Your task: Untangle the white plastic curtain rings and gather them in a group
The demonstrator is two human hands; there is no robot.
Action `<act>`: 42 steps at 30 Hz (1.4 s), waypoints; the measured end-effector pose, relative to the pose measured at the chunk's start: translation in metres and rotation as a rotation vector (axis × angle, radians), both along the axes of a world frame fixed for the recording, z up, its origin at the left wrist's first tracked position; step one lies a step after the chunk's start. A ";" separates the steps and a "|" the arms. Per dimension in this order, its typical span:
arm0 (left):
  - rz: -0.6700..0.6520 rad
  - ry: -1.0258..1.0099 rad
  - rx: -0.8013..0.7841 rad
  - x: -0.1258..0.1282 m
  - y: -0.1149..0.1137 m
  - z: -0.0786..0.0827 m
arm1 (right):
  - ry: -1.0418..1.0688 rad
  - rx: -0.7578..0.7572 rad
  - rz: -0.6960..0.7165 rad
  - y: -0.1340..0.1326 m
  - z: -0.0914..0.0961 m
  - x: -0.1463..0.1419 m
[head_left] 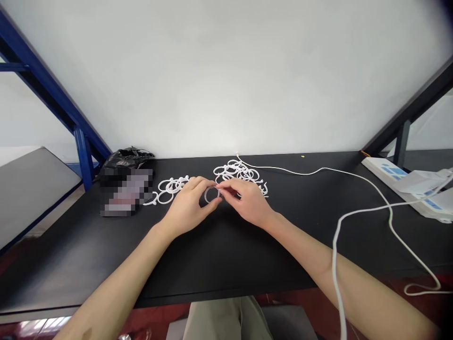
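Between my two hands is a thin white plastic ring (205,196), held over the black table (226,255). The fingertips of my left hand (189,203) are curved around it, with the thumb at its lower edge. My right hand (247,200) pinches the ring's right side between thumb and fingers, which cover part of it. Behind my right hand lies a tangled pile of white rings (253,174). To the left of my left hand sits a smaller group of similar rings (165,197), some with small knobs.
At the left stand a black plastic bag (127,157) and a blurred-out object (125,193). A white cable (336,236) crosses over my right forearm toward a white power strip (389,177) with plugs at the right. Metal frame posts (83,156) flank the table before a pale wall.
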State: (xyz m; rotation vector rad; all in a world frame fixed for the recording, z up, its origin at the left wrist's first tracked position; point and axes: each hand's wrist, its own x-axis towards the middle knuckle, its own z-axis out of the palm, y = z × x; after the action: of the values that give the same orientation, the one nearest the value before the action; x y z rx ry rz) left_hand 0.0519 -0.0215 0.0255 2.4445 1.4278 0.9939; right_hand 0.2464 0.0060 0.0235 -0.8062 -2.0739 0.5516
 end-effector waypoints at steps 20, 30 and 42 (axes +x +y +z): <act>0.333 0.319 0.011 -0.007 0.009 -0.006 | -0.484 0.143 0.070 -0.008 -0.003 -0.009; 0.157 0.344 -0.011 -0.008 0.011 -0.013 | -0.312 0.094 -0.035 -0.003 -0.003 -0.008; 0.094 0.181 0.058 -0.005 0.010 -0.011 | -0.201 -0.050 0.023 -0.003 -0.001 -0.005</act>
State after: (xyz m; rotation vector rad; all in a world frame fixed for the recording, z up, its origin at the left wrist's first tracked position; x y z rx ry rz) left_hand 0.0467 -0.0113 0.0149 2.5889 1.6045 0.8619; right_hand 0.2414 0.0026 0.0227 -0.8994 -2.2624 0.5556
